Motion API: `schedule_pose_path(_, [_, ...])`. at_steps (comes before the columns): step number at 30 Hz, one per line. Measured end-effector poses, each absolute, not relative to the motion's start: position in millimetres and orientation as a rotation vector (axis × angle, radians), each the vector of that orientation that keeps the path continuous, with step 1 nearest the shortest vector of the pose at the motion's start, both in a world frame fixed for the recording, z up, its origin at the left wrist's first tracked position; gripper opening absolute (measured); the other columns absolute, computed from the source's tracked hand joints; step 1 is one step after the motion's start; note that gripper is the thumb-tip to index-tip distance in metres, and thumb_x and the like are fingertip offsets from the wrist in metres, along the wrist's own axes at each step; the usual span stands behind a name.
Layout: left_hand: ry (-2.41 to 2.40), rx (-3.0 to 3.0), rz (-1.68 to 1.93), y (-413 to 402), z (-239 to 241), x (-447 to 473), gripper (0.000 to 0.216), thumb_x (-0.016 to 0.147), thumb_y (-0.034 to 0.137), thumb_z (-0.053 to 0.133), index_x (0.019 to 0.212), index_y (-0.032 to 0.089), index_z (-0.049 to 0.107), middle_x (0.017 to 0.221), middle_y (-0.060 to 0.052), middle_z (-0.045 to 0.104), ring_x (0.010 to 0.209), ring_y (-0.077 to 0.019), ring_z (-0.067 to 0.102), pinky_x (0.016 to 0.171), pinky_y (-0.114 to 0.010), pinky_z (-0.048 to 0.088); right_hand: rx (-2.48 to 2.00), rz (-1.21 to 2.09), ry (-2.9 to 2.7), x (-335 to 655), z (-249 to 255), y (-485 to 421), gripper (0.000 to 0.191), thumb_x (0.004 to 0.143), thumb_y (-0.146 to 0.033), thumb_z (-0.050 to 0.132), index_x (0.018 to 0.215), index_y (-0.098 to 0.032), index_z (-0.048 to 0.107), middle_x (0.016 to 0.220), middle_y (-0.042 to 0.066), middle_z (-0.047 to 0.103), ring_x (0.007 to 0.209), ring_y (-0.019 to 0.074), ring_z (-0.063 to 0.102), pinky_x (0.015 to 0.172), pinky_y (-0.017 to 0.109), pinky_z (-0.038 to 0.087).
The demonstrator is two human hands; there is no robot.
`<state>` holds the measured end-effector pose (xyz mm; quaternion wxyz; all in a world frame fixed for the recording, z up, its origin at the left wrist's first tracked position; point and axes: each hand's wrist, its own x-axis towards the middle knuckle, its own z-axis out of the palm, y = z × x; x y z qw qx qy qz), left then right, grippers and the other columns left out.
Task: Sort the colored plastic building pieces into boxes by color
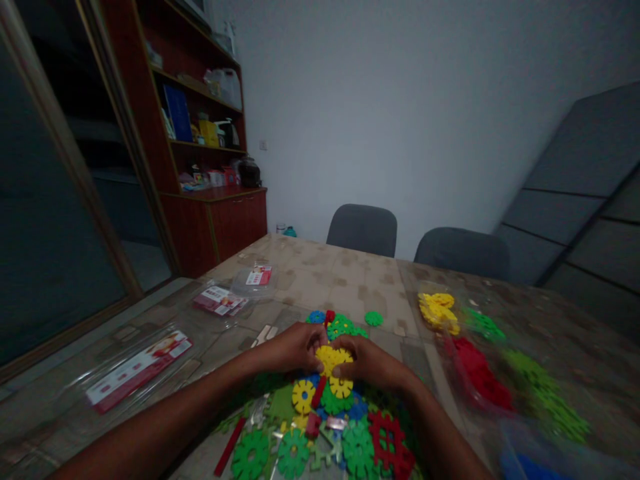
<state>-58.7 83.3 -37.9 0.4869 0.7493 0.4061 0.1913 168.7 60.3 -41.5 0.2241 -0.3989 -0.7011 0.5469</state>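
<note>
Both of my hands meet over a pile of toy building pieces on the table. Yellow notched discs point(327, 357) are gripped between my left hand point(303, 350) and my right hand point(367, 363), fingers and thumbs closed on their edges. Just below lie another yellow disc point(303, 396) and a red bar point(318, 392). Green notched discs point(293, 453) and a red lattice piece point(387, 441) lie nearer to me. Behind my hands are a green disc point(374, 319) and a blue disc point(317, 317). My fingers partly hide the held discs.
On the right, clear containers hold yellow pieces point(439, 312), red pieces point(480, 377), green pieces point(547, 393) and blue pieces point(525, 467). Clear plastic lids with labels point(140, 370) lie on the left. Two grey chairs point(363, 230) stand behind the table point(345, 273).
</note>
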Motion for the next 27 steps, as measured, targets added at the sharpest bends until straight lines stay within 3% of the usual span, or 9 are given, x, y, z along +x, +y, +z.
schedule_pose_path(6, [0.965, 1.833, 0.486, 79.6, -35.3, -56.9, 0.038, 0.062, 0.026, 0.071, 0.093, 0.02, 0.052, 0.076, 0.004, 0.056, 0.067, -0.0176, 0.056, 0.055, -0.025, 0.039, -1.098, 1.457, -1.951, 164.7, -34.8, 58.5, 0.031, 0.068, -0.036, 0.079, 0.093, -0.019, 0.071, 0.087, -0.001, 0.069, 0.08, 0.0184, 0.058, 0.066, 0.026, 0.046])
schedule_pose_path(10, [0.914, 1.827, 0.457, 84.3, -27.1, -62.9, 0.048, 0.064, 0.036, 0.076, 0.101, 0.021, 0.048, 0.075, 0.004, 0.059, 0.064, -0.0185, 0.059, 0.055, -0.026, 0.042, -1.147, 1.389, -1.973, 163.6, -25.2, 55.6, 0.02, 0.072, -0.032, 0.074, 0.085, -0.019, 0.067, 0.078, -0.003, 0.066, 0.072, 0.0162, 0.058, 0.064, 0.025, 0.046])
schedule_pose_path(15, [0.914, 1.908, 0.502, 96.0, -8.2, -78.4, 0.046, 0.074, 0.044, 0.07, 0.11, 0.02, 0.055, 0.085, 0.0, 0.064, 0.08, -0.0214, 0.062, 0.072, -0.03, 0.047, -1.356, 1.124, -1.988, 175.2, -1.5, 65.7, 0.007, 0.078, -0.019, 0.07, 0.084, -0.019, 0.065, 0.079, -0.003, 0.066, 0.074, 0.0154, 0.06, 0.067, 0.025, 0.048])
schedule_pose_path(18, [0.961, 1.973, 0.521, 100.6, -4.6, -84.4, 0.037, 0.077, 0.043, 0.067, 0.106, 0.021, 0.061, 0.088, 0.0, 0.064, 0.084, -0.0214, 0.06, 0.077, -0.029, 0.045, -1.533, 0.916, -1.97, 199.0, 20.9, 86.2, 0.009, 0.084, -0.018, 0.074, 0.091, -0.018, 0.068, 0.091, 0.0, 0.07, 0.085, 0.0176, 0.064, 0.077, 0.03, 0.053])
schedule_pose_path(22, [0.967, 2.044, 0.492, 103.2, -7.1, -87.9, 0.03, 0.078, 0.041, 0.066, 0.1, 0.021, 0.065, 0.086, 0.001, 0.063, 0.083, -0.0208, 0.058, 0.076, -0.027, 0.043, -1.83, 0.687, -1.818, 257.8, 49.2, 116.2, 0.027, 0.099, -0.035, 0.067, 0.119, -0.018, 0.066, 0.121, 0.007, 0.067, 0.101, 0.0225, 0.068, 0.086, 0.043, 0.058])
schedule_pose_path(27, [0.945, 2.105, 0.464, 104.6, -7.7, -90.8, 0.028, 0.081, 0.04, 0.063, 0.1, 0.019, 0.067, 0.087, -0.001, 0.065, 0.084, -0.0221, 0.059, 0.075, -0.028, 0.044, -2.112, 0.506, -1.521, 334.0, 58.9, 126.7, 0.035, 0.1, -0.037, 0.066, 0.13, -0.02, 0.062, 0.132, 0.009, 0.063, 0.109, 0.0254, 0.066, 0.091, 0.047, 0.058])
